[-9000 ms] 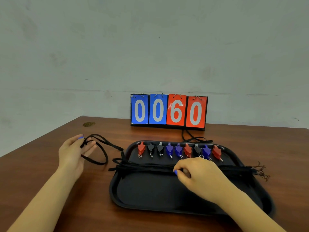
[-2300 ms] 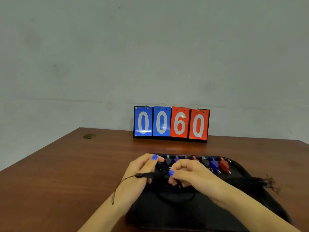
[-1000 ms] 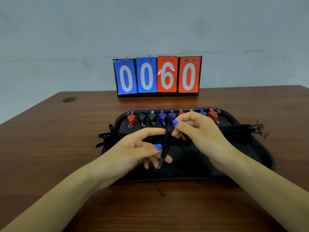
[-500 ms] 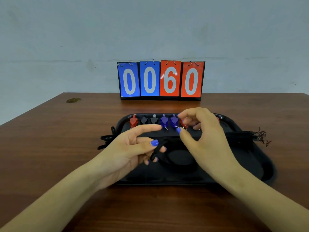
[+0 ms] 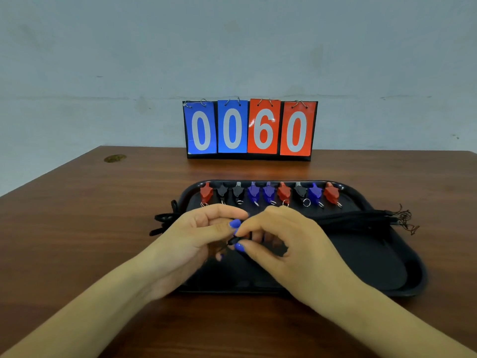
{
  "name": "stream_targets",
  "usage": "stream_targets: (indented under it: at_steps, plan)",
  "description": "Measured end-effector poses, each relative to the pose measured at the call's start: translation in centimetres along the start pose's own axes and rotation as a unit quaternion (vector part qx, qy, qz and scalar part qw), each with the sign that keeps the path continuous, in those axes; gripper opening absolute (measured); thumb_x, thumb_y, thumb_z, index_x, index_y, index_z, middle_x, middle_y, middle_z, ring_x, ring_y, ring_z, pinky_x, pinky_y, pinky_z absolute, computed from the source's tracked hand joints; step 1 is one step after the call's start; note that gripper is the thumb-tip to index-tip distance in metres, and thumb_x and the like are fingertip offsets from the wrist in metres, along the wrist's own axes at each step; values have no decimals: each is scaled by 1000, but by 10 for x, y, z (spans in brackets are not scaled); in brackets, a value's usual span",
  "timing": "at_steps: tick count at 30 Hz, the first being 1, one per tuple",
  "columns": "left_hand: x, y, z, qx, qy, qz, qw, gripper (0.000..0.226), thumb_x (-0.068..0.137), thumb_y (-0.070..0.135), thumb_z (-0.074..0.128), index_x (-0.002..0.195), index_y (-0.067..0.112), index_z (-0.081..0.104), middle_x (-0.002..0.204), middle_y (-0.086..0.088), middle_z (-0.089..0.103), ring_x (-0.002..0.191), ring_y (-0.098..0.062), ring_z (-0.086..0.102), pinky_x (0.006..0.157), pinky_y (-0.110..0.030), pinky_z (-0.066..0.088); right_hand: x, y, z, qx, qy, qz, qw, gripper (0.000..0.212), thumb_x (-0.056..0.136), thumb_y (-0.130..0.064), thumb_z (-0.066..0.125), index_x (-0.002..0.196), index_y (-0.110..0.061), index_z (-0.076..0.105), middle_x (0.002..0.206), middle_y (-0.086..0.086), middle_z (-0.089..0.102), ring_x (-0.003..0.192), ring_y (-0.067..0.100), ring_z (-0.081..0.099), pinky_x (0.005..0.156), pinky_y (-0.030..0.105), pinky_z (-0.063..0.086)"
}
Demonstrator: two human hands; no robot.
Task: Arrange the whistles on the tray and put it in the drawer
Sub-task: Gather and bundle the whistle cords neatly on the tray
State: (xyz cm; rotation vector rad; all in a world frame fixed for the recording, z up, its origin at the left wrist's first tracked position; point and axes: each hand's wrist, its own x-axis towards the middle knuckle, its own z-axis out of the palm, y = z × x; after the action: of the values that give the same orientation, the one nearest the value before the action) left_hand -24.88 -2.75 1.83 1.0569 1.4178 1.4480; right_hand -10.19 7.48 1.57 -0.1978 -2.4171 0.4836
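Observation:
A black tray (image 5: 402,257) lies on the brown table. Along its far edge stands a row of several whistles (image 5: 268,193) in red, black and blue, each with a small metal ring. A bundle of black lanyard cords (image 5: 361,218) stretches across the tray from left to right, its ends hanging over both rims. My left hand (image 5: 196,236) and my right hand (image 5: 281,241) meet over the tray's left half. Both pinch one black cord (image 5: 233,240) between thumb and fingers. Most of that cord is hidden under my hands.
A flip scoreboard (image 5: 249,129) reading 0060 stands at the table's far edge against the grey wall. A small brass disc (image 5: 115,158) sits in the tabletop at the far left. Frayed cord ends (image 5: 407,218) lie past the tray's right rim.
My right hand has come back from the whistle row to my left hand and pinched the black cord there. The view has tilted slightly upward.

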Motion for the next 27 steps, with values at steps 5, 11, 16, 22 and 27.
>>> stream_targets:
  at_steps: [5, 11, 16, 22, 27]
  plan:
    - [-3, 0, 0, 26, -30, 27, 999, 23, 70, 23, 70, 92, 20, 72, 84, -6, 69, 73, -15, 60, 59, -22, 45, 1, -3, -5, 30, -7, 68, 997, 7, 82, -38, 61, 84, -39, 55, 61, -10, 50, 71, 5, 50, 59, 13, 37]
    - [1, -3, 5, 144, 31, 147, 978, 28, 61, 53, 75, 78, 31, 75, 90, 0, 66, 86, -29, 60, 75, -38, 51, 5, -9, -10, 218, -21, 165, 962, 10, 81, -24, 66, 83, -30, 60, 69, -8, 56, 59, 2, 48, 56, 13, 40]
    - [2, -6, 2, 185, 44, 185, 964, 43, 58, 65, 69, 75, 26, 74, 88, -4, 68, 83, -19, 65, 80, -32, 52, 6, -10, -8, 296, -49, 189, 935, 8, 83, -25, 67, 87, -29, 62, 61, -6, 53, 59, 6, 46, 57, 16, 41]
    - [-3, -1, 9, 173, -26, 177, 969, 28, 71, 51, 67, 80, 25, 70, 81, -3, 71, 77, -16, 66, 75, -20, 51, 9, -18, -19, 379, -36, 228, 896, 10, 88, -13, 60, 80, -19, 63, 51, -5, 54, 37, -1, 48, 41, 6, 36]
    - [-1, -4, 6, 138, 14, 162, 977, 41, 53, 57, 78, 81, 28, 69, 63, 4, 58, 59, -10, 53, 61, -20, 49, 13, -15, -23, 402, -9, 270, 875, 7, 86, -18, 62, 82, -22, 66, 55, -5, 62, 38, 2, 44, 37, 13, 34]
